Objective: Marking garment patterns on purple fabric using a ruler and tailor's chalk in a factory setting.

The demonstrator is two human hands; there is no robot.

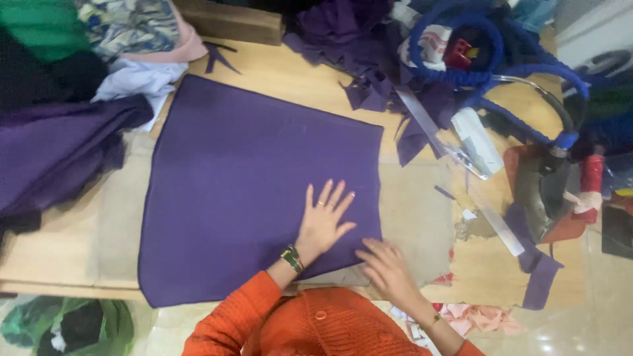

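Big purple cloth (250, 191) lies flat on the wooden table (290, 72), spread over a beige pad (409, 211), w/ its near edge at the table's front, right by the person in the orange cardigan (316, 326).

Left hand (323, 221) rests palm down on the cloth near its lower right corner, fingers spread wide & flat, holding nothing, just pressing. Ring on one finger, gold watch (292, 258) at the wrist.

Right hand (389, 267) sits just beside it at the cloth's bottom right edge, fingers loosely curled, tips on or at the hem. Blurred, so can't tell if it pinches the edge or only touches it.

Right of the cloth: an old iron (544, 194) on a worn orange-brown mat, blue-wrapped cord (461, 76) looping up behind it. A long ruler (455, 158) lies diagonal btwn cloth & iron, purple scraps (369, 86) scattered round its upper end, another purple strip (544, 280) at the mat's near corner.

Left side: a heap of darker purple fabric (59, 151) touching the cloth's left corner, w/ white, patterned & green fabrics piled behind. Green bag (72, 326) on the floor below the table edge.
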